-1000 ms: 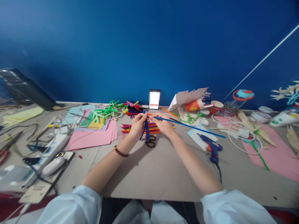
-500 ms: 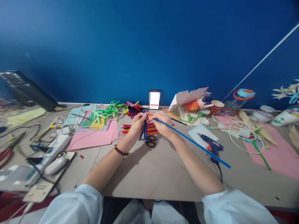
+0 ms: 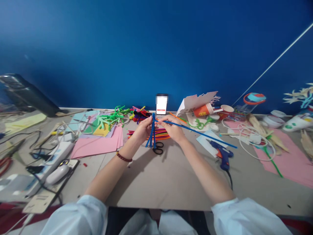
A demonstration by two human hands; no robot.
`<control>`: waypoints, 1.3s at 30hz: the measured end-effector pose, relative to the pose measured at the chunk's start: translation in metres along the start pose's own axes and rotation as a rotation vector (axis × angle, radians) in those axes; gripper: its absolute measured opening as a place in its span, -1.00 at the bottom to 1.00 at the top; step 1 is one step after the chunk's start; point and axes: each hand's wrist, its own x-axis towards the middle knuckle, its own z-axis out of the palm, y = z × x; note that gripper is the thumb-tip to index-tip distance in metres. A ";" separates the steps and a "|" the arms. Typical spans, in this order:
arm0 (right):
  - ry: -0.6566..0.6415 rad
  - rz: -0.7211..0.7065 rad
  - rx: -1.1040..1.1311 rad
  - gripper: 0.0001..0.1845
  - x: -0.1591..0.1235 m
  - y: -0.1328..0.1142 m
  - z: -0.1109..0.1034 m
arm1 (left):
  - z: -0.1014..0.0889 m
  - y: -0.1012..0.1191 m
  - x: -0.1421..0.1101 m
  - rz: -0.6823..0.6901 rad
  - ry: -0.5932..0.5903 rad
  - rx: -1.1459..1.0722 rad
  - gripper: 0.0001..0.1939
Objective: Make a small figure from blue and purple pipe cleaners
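Fingers [image 3: 148,122] pinched together: left hand [image 3: 142,130] on blue bundle [image 3: 153,126], right hand [image 3: 174,130] on long blue stem [image 3: 204,134], above table [image 3: 161,182] towards far edge. Looks light, bendy; I'd grip the stem near the bundle.

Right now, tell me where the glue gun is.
In the head view, the glue gun lies right of the right forearm on the table, its nozzle over the light-blue paper.
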 end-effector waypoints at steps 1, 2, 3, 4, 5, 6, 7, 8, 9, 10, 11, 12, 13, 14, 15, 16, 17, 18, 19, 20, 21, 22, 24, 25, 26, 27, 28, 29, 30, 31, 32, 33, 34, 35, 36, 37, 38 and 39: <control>0.022 0.010 0.007 -0.86 0.000 0.001 -0.001 | 0.000 0.000 0.000 -0.015 -0.012 0.003 -0.79; 0.038 0.013 0.008 -0.86 0.001 0.002 -0.003 | 0.000 0.000 0.000 -0.021 -0.030 0.016 -0.79; 0.049 0.009 0.003 -0.86 0.001 0.003 -0.004 | 0.000 -0.001 0.000 -0.018 -0.053 0.037 -0.78; 0.054 0.001 -0.007 -0.87 0.002 0.004 -0.005 | 0.000 -0.003 0.000 -0.009 -0.074 0.060 -0.78; 0.055 -0.008 -0.020 -0.87 0.002 0.004 -0.007 | 0.000 -0.004 0.000 0.006 -0.087 0.079 -0.76; 0.051 -0.015 -0.032 -0.86 0.003 0.003 -0.008 | 0.000 -0.006 -0.001 0.023 -0.090 0.092 -0.75; 0.042 -0.018 -0.040 -0.86 0.004 0.002 -0.008 | 0.001 -0.008 -0.001 0.041 -0.083 0.096 -0.74; 0.023 -0.018 -0.045 -0.86 0.004 0.000 -0.009 | 0.001 -0.009 -0.001 0.057 -0.072 0.097 -0.73; -0.008 -0.014 -0.046 -0.86 0.004 -0.001 -0.010 | 0.000 -0.010 -0.001 0.074 -0.059 0.098 -0.73; -0.047 -0.012 -0.043 -0.85 0.005 -0.002 -0.010 | 0.000 -0.011 -0.001 0.089 -0.046 0.103 -0.73; -0.088 -0.014 -0.040 -0.85 0.005 -0.003 -0.011 | -0.001 -0.012 0.000 0.102 -0.032 0.111 -0.72; -0.126 -0.022 -0.039 -0.84 0.005 -0.004 -0.012 | -0.002 -0.013 0.001 0.112 -0.019 0.123 -0.72; -0.164 -0.032 -0.042 -0.83 0.006 -0.005 -0.013 | -0.003 -0.014 0.002 0.120 -0.009 0.137 -0.71; -0.201 -0.042 -0.047 -0.83 0.006 -0.005 -0.015 | -0.004 -0.015 0.003 0.126 -0.003 0.152 -0.70; -0.235 -0.046 -0.048 -0.83 0.006 -0.004 -0.016 | -0.005 -0.016 0.004 0.133 -0.003 0.166 -0.70; -0.264 -0.041 -0.045 -0.81 0.006 -0.004 -0.018 | -0.006 -0.017 0.004 0.140 -0.011 0.181 -0.70; -0.288 -0.026 -0.038 -0.79 0.007 -0.002 -0.019 | -0.007 -0.019 0.005 0.151 -0.022 0.197 -0.71; -0.302 -0.007 -0.030 -0.75 0.007 -0.001 -0.020 | -0.007 -0.020 0.005 0.164 -0.033 0.218 -0.72; -0.305 0.012 -0.025 -0.72 0.007 0.001 -0.021 | -0.007 -0.021 0.005 0.178 -0.041 0.242 -0.74; -0.301 0.028 -0.026 -0.69 0.008 0.002 -0.022 | -0.007 -0.022 0.005 0.193 -0.045 0.268 -0.75; -0.295 0.041 -0.032 -0.67 0.008 0.003 -0.022 | -0.007 -0.023 0.004 0.206 -0.047 0.291 -0.76; -0.288 0.052 -0.041 -0.67 0.008 0.004 -0.023 | -0.006 -0.023 0.003 0.214 -0.049 0.309 -0.76; -0.272 0.076 -0.051 -0.69 0.010 0.005 -0.024 | -0.003 -0.023 0.001 0.208 -0.059 0.330 -0.76; -0.265 0.092 -0.039 -0.70 0.010 0.005 -0.025 | -0.002 -0.023 0.000 0.195 -0.065 0.334 -0.76; -0.253 0.109 -0.016 -0.71 0.010 0.005 -0.025 | -0.001 -0.022 -0.001 0.180 -0.068 0.336 -0.76; -0.241 0.126 0.015 -0.71 0.010 0.005 -0.025 | -0.001 -0.022 -0.003 0.162 -0.072 0.336 -0.76; -0.227 0.143 0.047 -0.70 0.010 0.006 -0.025 | 0.000 -0.022 -0.004 0.144 -0.077 0.335 -0.76; -0.213 0.161 0.077 -0.69 0.010 0.006 -0.024 | 0.001 -0.022 -0.004 0.126 -0.084 0.330 -0.76; -0.198 0.177 0.098 -0.68 0.010 0.007 -0.023 | 0.001 -0.022 -0.005 0.110 -0.095 0.323 -0.76; -0.186 0.189 0.112 -0.67 0.009 0.007 -0.022 | 0.001 -0.022 -0.005 0.095 -0.110 0.314 -0.76; -0.181 0.201 0.120 -0.66 0.009 0.008 -0.021 | 0.001 -0.023 -0.005 0.082 -0.125 0.300 -0.76; -0.188 0.212 0.130 -0.67 0.009 0.008 -0.020 | 0.000 -0.024 -0.005 0.066 -0.138 0.280 -0.76; -0.199 0.225 0.144 -0.70 0.008 0.007 -0.019 | 0.000 -0.026 -0.004 0.045 -0.149 0.252 -0.76; -0.213 0.241 0.164 -0.72 0.008 0.007 -0.018 | 0.000 -0.027 -0.004 0.016 -0.158 0.217 -0.76; -0.225 0.260 0.187 -0.74 0.008 0.006 -0.018 | -0.001 -0.028 -0.004 -0.021 -0.169 0.178 -0.77; -0.231 0.281 0.209 -0.75 0.008 0.005 -0.018 | -0.001 -0.029 -0.003 -0.061 -0.184 0.140 -0.77; -0.234 0.303 0.232 -0.75 0.009 0.004 -0.018 | -0.001 -0.030 -0.003 -0.099 -0.202 0.109 -0.77; -0.230 0.325 0.254 -0.75 0.009 0.004 -0.018 | -0.001 -0.030 -0.003 -0.128 -0.224 0.087 -0.76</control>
